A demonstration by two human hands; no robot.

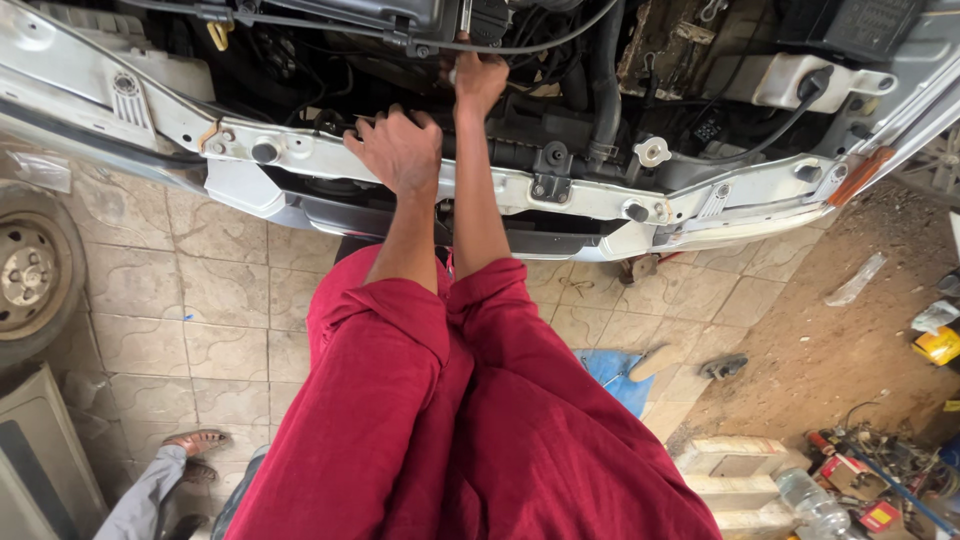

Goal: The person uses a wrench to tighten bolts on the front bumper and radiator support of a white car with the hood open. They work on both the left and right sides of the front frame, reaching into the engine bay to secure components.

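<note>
A car (300,60) stands nose-on with its bonnet space open, engine bay exposed across the top of the view. Its front crossmember (560,195), a pale metal beam, runs left to right just below the bay and serves as a ledge to lean over. Beneath it lies a tiled floor (200,320), giving way to bare dirt on the right.

The person in red sleeves (440,420) bends over the beam, both arms stretched forward so the hands can get down among the parts. The left hand (400,150) is curled, knuckles up, fingers hooked over the beam's rear edge; it looks like a bracing grip, though what the fingertips press on is hidden. The right hand (478,82) reaches deeper, closed around something small and dark near a black cable (540,42); what exactly it grips I cannot tell, as the palm covers it.

A thick black hose (603,90) drops beside that hand. A wheel (30,275) lies flat at the left edge. Another person's sandalled foot (195,440) shows bottom left. A blue cloth (615,375) lies on the tiles, tools and a plastic bottle (812,500) clutter the lower right, and a white cap (652,152) sits right of the hose.
</note>
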